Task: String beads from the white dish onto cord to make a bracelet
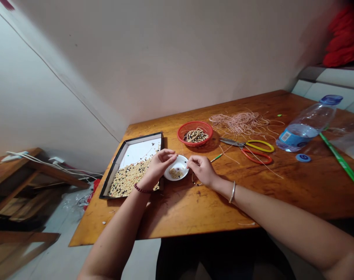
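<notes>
My left hand (160,165) is at the left rim of a small white dish (181,175), thumb and fingertips pinched together; what they hold is too small to make out. Over the dish's right rim, my right hand (202,168) is closed in a pinch, its contents also unclear. Pale beads (175,173) and a few dark ones lie in the dish. A short beaded strand (195,179) rests on the table below my right hand. Left of the dish, a black-edged tray (139,149) holds many cream and dark beads, partly covered by my left hand and forearm.
Behind the dish stands a red basket (182,140) of beaded strands. Pink cord (242,122), scissors (257,151), a water bottle (303,130), a blue cap (303,157) and a green strip (340,159) lie or stand to the right on the wooden table (171,217).
</notes>
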Available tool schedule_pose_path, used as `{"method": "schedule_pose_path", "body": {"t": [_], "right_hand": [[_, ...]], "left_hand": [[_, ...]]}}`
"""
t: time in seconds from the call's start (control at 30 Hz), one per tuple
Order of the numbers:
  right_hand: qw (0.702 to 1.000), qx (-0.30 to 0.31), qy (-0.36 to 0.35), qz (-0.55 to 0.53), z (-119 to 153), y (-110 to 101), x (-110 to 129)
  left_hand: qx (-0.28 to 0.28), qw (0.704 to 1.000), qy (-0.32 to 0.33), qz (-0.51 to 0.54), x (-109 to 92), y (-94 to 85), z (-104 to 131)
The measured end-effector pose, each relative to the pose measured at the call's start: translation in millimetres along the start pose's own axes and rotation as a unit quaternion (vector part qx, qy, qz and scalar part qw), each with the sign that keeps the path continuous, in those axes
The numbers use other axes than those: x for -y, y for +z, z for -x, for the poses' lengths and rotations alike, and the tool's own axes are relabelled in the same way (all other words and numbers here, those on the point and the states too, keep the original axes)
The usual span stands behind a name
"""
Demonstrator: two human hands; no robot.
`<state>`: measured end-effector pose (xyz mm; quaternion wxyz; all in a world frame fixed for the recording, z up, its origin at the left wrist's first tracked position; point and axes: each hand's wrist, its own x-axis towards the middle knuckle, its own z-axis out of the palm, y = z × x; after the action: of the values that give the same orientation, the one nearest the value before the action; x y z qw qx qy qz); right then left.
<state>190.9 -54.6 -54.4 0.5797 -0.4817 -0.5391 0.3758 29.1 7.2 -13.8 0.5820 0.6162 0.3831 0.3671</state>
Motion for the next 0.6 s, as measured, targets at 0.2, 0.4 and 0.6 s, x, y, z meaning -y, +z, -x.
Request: {"method": "schedule_pose_path", "body": {"t": [0.2, 0.4, 0.6], "right_hand": [[1.000, 0.015, 0.003, -0.020, -1.3, 0.3, 0.3], [0.993, 0.056, 0.035, -0.100, -3.9, 2.5, 1.8], [0.984, 0.076, 0.058, -0.151, -5.1, 4.2, -2.5]], "left_hand": [[0.012, 1.000, -0.003, 0.005, -0.5, -2.1, 0.8], [0.023, 1.000, -0.008, -0.006, -6.4, -1.5, 3.6], [0.031, 0.999, -0.003, -0.015, -8.0, -0.8, 5.1]]}}
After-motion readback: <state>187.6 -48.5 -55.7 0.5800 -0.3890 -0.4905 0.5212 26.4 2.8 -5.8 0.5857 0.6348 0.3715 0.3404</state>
